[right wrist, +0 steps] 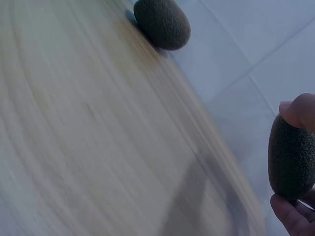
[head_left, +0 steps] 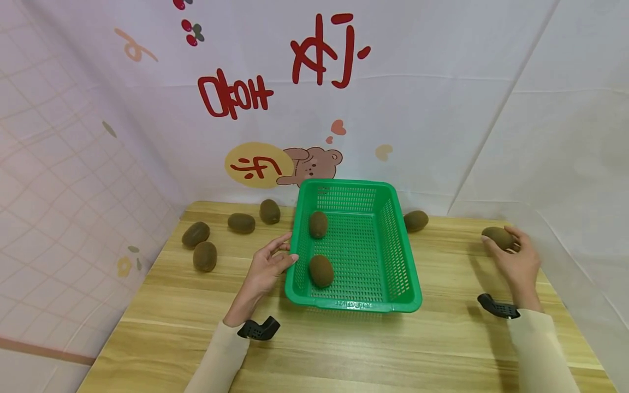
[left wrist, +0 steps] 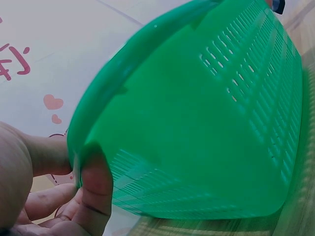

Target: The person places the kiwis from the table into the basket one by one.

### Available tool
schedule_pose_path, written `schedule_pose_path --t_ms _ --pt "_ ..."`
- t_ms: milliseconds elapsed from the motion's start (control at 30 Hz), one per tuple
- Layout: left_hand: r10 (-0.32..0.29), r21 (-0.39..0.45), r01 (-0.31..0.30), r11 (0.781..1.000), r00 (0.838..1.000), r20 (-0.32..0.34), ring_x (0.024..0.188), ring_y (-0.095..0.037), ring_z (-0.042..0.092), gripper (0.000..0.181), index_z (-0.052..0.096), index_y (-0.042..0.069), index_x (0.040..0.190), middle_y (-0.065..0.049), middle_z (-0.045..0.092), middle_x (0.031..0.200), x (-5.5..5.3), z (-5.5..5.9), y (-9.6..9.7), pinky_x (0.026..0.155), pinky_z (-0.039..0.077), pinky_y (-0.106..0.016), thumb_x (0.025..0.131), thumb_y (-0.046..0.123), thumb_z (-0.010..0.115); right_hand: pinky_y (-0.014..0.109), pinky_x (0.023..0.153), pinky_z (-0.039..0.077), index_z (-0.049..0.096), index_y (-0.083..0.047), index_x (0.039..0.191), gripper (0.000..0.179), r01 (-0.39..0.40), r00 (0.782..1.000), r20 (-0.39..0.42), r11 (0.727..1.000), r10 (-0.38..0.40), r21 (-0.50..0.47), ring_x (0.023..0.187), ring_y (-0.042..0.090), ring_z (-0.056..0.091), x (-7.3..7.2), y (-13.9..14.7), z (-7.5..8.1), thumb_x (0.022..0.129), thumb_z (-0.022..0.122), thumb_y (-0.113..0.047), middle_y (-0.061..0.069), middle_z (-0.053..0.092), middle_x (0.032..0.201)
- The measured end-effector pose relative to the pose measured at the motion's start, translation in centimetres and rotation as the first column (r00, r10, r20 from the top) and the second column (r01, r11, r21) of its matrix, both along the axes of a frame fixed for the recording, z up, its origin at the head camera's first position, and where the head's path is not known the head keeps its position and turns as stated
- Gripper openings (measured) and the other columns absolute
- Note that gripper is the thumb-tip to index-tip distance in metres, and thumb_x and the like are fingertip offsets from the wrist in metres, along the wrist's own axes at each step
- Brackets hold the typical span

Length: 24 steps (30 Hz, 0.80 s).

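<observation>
A green plastic basket (head_left: 354, 305) stands mid-table, with two brown kiwis inside, one kiwi (head_left: 318, 224) toward the back and another kiwi (head_left: 321, 271) nearer the front, both along its left side. My left hand (head_left: 267, 267) pinches the basket's left rim; in the left wrist view the thumb and fingers grip the green rim (left wrist: 106, 73) from both sides. At the far right, my right hand (head_left: 521, 262) holds a kiwi (head_left: 497, 238) between thumb and fingertips. The right wrist view shows that kiwi (right wrist: 291, 160) held above the tabletop.
Several kiwis lie left of the basket, among them a kiwi (head_left: 205, 256) and a kiwi (head_left: 270, 212). Another kiwi (head_left: 415, 220) rests just right of the basket, near the table's back edge. A printed white cloth (head_left: 417, 114) hangs behind the wooden table (head_left: 344, 355).
</observation>
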<state>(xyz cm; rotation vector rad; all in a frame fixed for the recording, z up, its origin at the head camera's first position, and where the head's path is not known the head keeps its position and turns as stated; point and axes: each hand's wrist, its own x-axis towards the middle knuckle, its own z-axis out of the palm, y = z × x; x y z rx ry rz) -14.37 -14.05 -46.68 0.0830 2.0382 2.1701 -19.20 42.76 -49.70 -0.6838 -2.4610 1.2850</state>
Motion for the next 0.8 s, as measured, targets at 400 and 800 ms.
schedule_pose_path --t_ms 400,800 --pt "-0.003 0.003 0.003 1.000 1.000 -0.002 0.082 -0.003 0.059 0.060 0.045 0.008 0.154 -0.016 0.049 0.124 -0.1 -0.1 0.0 0.075 0.049 -0.019 0.098 -0.001 0.065 0.003 0.072 0.044 0.046 -0.022 0.155 0.076 -0.143 0.989 -0.037 0.987 0.146 0.073 0.095 -0.012 0.047 0.6 -2.0 1.1 0.090 0.077 -0.046 0.020 0.048 0.153" --pt "0.003 0.020 -0.003 1.000 1.000 0.003 0.083 -0.002 0.060 0.060 0.045 0.007 0.154 -0.015 0.050 0.122 0.0 0.1 0.1 0.074 0.049 -0.018 0.098 -0.002 0.064 0.002 0.076 0.046 0.046 -0.032 0.155 0.071 -0.242 0.966 -0.072 0.968 0.247 0.069 0.098 -0.016 0.049 1.2 -4.3 2.9 0.091 0.077 -0.043 0.016 0.047 0.155"
